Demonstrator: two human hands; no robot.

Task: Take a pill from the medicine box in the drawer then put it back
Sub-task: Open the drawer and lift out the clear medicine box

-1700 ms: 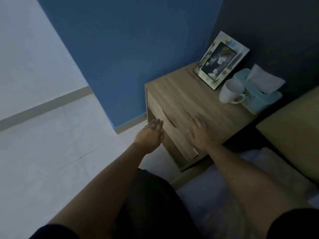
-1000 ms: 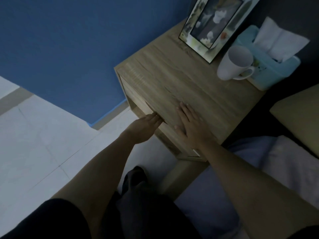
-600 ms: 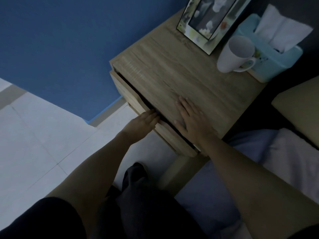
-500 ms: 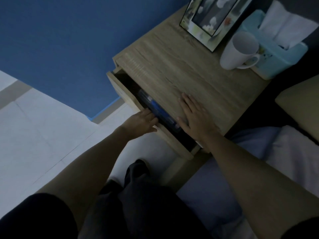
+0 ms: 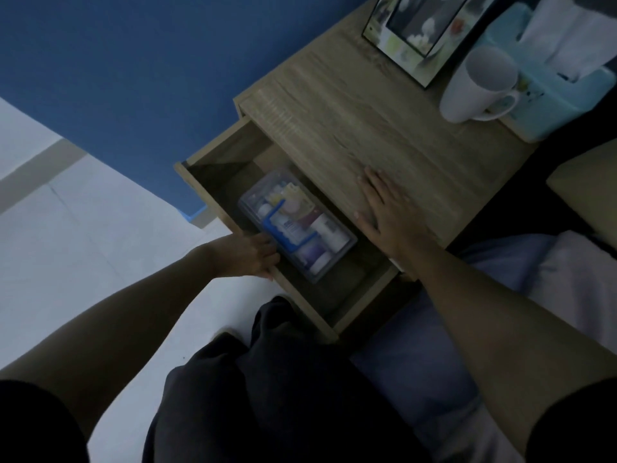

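Note:
The wooden drawer (image 5: 217,182) of the nightstand (image 5: 367,128) stands pulled well out. Inside it lies a clear plastic medicine box (image 5: 295,225) with a blue handle on its lid; bottles and packets show through the lid. My left hand (image 5: 253,255) grips the drawer's front panel near its middle, fingers curled over the top edge. My right hand (image 5: 387,212) lies flat, palm down, on the nightstand top just above the drawer, fingers spread and holding nothing.
At the back of the nightstand top stand a picture frame (image 5: 420,31), a white mug (image 5: 474,88) and a light-blue tissue box (image 5: 547,81). A blue wall is on the left, pale floor tiles lie below, and bedding (image 5: 551,279) is on the right.
My left hand has pulled the drawer from shut to wide open, which uncovers the medicine box. My right hand has stayed flat on the nightstand top.

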